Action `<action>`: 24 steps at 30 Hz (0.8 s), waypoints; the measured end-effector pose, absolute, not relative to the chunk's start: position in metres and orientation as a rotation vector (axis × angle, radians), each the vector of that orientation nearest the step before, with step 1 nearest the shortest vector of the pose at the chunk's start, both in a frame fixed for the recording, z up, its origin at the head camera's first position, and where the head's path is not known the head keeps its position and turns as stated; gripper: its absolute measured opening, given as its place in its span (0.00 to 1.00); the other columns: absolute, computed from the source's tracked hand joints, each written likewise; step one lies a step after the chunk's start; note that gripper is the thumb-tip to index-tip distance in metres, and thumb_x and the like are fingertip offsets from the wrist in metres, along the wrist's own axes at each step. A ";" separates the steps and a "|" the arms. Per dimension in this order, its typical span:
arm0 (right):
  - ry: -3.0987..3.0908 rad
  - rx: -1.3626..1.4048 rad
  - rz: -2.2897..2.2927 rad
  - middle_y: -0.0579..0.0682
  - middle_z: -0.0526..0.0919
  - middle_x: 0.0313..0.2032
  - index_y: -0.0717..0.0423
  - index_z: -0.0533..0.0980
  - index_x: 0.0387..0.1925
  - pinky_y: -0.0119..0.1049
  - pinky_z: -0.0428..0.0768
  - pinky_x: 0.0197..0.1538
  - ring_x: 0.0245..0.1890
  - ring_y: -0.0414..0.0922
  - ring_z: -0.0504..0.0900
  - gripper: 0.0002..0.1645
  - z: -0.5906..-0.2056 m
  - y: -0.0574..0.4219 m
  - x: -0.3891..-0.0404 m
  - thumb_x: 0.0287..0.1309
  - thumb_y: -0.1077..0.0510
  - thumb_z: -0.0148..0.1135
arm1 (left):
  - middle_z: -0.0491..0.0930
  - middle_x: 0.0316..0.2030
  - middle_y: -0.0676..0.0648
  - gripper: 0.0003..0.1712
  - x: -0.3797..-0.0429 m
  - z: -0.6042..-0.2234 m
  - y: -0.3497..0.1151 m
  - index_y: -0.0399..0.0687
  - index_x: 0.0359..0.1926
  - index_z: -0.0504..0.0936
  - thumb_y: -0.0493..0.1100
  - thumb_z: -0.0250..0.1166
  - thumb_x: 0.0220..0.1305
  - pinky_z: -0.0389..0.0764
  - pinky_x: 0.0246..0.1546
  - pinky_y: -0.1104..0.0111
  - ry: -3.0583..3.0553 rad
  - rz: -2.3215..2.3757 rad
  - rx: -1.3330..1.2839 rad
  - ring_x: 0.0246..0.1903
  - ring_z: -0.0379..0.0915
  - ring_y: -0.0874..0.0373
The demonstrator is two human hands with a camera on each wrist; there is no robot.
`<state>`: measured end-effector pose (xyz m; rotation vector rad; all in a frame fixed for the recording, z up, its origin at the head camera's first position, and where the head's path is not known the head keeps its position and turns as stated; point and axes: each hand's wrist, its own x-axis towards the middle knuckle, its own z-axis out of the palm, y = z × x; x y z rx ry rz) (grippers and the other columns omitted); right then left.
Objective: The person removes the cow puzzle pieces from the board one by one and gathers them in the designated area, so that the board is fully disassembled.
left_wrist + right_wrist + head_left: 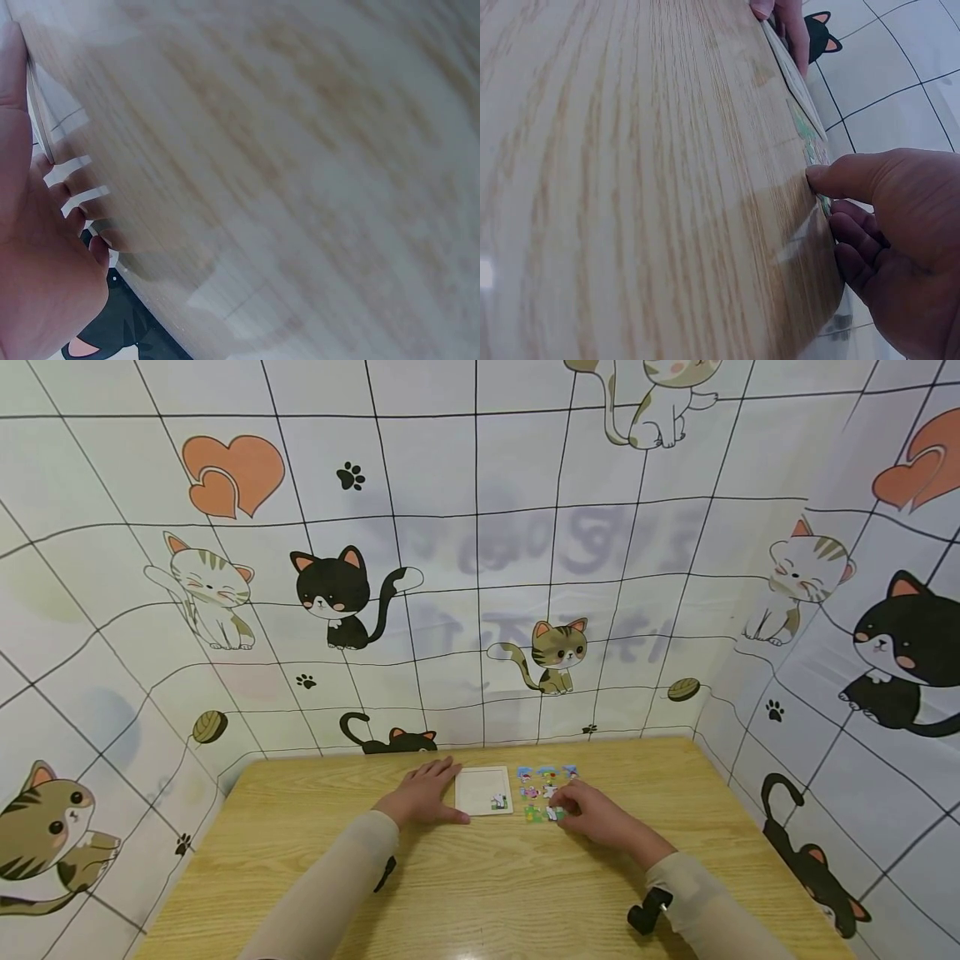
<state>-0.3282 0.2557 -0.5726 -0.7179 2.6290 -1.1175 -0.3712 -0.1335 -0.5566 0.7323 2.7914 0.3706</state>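
A square wooden puzzle tray [480, 785] lies flat near the table's far edge, with one printed puzzle piece [499, 802] in its lower right corner. My left hand [426, 793] rests along the tray's left side, thumb at the front corner and fingers at the back one. To the tray's right are several colourful puzzle pieces [530, 792] in rough rows. My right hand [592, 812] is over the right part of these rows, thumb and curled fingers pinching a puzzle piece [824, 203] at the table surface. The fingers partly hide that piece.
The pieces and tray lie on a wood-grain table [465, 893]. A white cloth wall [435, 693] with printed cats and grid lines rises behind the table and along both sides. A dark wrist device [649, 911] sits at the right sleeve.
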 end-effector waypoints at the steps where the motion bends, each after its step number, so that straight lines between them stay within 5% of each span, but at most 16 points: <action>1: 2.629 -0.723 -1.119 0.50 0.75 0.47 0.56 0.83 0.56 0.39 0.75 0.46 0.44 0.45 0.71 0.11 -0.572 0.256 -0.328 0.77 0.62 0.70 | 0.48 0.89 0.41 0.66 -0.371 -0.556 -0.133 0.53 0.91 0.54 0.79 0.70 0.66 0.54 0.81 0.34 2.791 0.371 0.731 0.86 0.45 0.34; 24: 2.634 -0.704 -1.147 0.53 0.80 0.50 0.61 0.83 0.58 0.40 0.79 0.49 0.47 0.46 0.76 0.15 -0.564 0.250 -0.326 0.75 0.62 0.72 | 0.48 0.89 0.41 0.66 -0.372 -0.557 -0.134 0.53 0.91 0.54 0.79 0.70 0.66 0.54 0.81 0.34 2.788 0.371 0.727 0.86 0.45 0.34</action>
